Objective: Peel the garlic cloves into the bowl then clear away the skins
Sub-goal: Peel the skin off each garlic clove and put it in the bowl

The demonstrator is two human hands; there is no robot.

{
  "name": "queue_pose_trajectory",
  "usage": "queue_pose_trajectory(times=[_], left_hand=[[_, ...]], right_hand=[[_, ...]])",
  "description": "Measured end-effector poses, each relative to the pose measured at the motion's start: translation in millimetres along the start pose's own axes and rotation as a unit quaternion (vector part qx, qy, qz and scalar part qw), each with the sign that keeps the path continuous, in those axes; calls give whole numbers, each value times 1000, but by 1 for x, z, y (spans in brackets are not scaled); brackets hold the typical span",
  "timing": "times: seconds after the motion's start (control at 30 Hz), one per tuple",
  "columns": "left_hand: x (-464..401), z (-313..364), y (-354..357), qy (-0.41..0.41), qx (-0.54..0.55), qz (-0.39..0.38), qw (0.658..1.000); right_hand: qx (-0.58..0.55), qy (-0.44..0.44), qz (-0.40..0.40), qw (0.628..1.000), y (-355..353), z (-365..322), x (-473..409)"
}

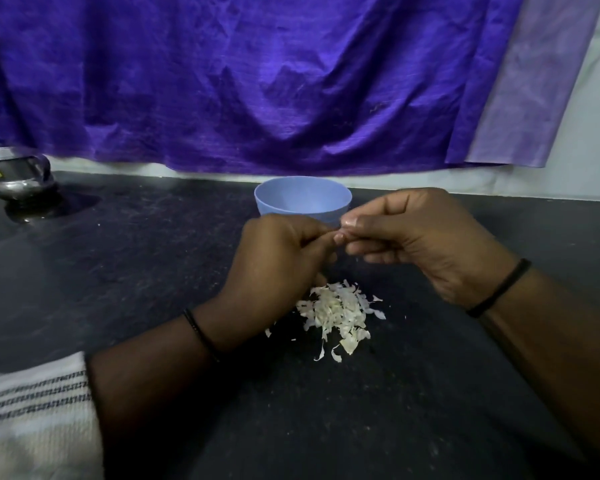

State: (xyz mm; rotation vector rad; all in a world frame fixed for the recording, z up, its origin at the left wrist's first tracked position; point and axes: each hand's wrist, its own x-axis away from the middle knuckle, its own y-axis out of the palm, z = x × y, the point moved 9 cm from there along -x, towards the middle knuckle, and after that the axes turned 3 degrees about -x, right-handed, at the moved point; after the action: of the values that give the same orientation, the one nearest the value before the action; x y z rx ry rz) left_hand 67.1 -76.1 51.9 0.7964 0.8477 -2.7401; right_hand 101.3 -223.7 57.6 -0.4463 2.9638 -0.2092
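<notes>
garlic skins (pixel 340 311) lie in a loose pale heap on the dark countertop (pixel 153 271), just below the two hands and nearer the person than the blue bowl (pixel 302 199). the bowl stands upright at the back of the counter, close to the wall, and its inside shows only bare blue from this angle; whether any cloves lie at the bottom cannot be told. the left hand (pixel 278 258) and the right hand (pixel 420 244) meet fingertip to fingertip in the air above the heap, just in front of the bowl's near rim. both have their fingers curled and thumbs pressed in, pinching something small between them; it is almost wholly hidden by the fingertips, so a garlic clove cannot be plainly made out. each wrist wears a thin black band (pixel 499 289). a striped pale cloth (pixel 32 417) sits at the lower left, by the left forearm. a shiny metal vessel (pixel 18 181) stands at the far left of the counter, well apart from the bowl. a purple cloth (pixel 257 81) hangs across the wall behind.
</notes>
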Motion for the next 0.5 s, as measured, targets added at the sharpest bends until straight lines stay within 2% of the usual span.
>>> queue_pose_trajectory(times=[0.07,0.13,0.23,0.33,0.37,0.43,0.5], left_hand=[[-4,-11,-11,-63,36,29,997],[-8,-16,-24,-81,56,67,993],[-11,-11,-37,-27,50,123,991],[-8,1,-20,36,-1,78,996],[-6,5,-11,50,-9,51,997],[-2,8,10,77,-12,-22,997],[1,6,27,96,3,-109,989]], right_hand=[[39,-52,23,998,0,-2,-1],[64,-79,38,994,1,-1,-2],[134,-89,66,985,1,2,-2],[165,-56,50,983,12,12,-3],[130,-34,37,990,17,17,-3],[-22,39,-13,999,32,28,0],[-172,99,-80,977,47,31,5]])
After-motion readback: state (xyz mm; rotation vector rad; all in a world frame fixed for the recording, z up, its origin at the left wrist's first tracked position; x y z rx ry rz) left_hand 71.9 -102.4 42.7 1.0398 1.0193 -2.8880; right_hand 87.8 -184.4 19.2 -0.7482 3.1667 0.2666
